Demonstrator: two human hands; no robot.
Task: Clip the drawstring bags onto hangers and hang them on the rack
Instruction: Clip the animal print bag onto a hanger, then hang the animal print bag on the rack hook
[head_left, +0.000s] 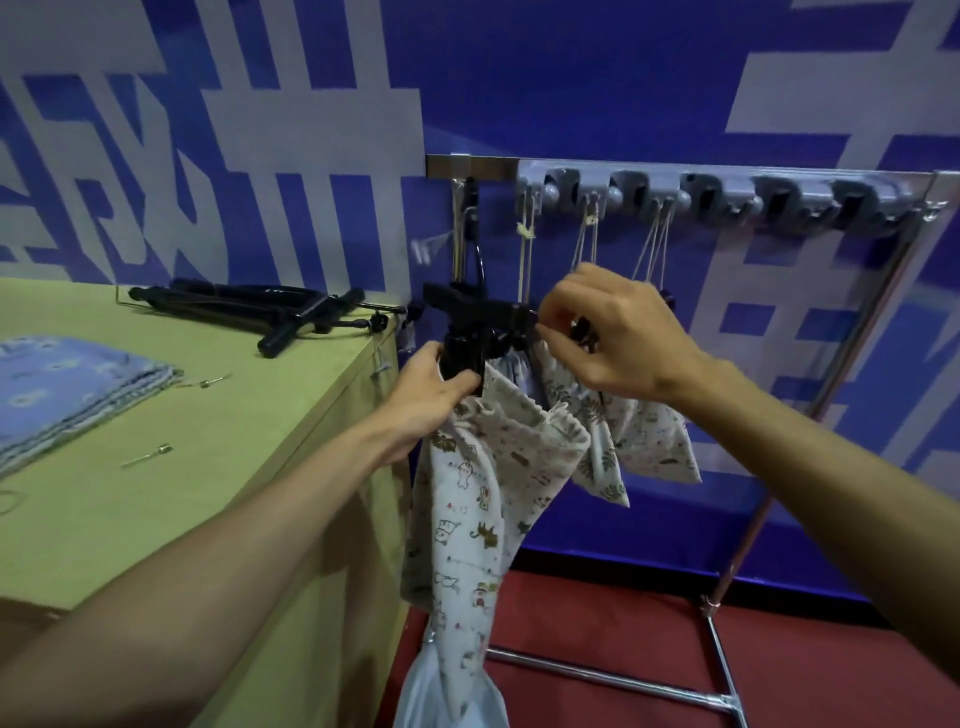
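Hanger (483, 312) bar runs level, left to right, under the left end of the rack (727, 197). Drawstring bag (467, 519) hangs below the hanger's left clip, its mouth sagging toward the right clip. My left hand (431, 395) wraps that left clip and the hem. My right hand (608, 338), nearer the free clip, pinches there; clip opening I can't tell.

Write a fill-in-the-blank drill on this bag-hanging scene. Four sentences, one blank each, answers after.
1. The left hand and the right hand both hold the ____ hanger.
2. The long animal-print bag hangs from the clip that the ____ hand grips.
3. The folded cloth on the table is ____.
4. The floor under the rack is ____.

Missing words: black; left; blue; red.
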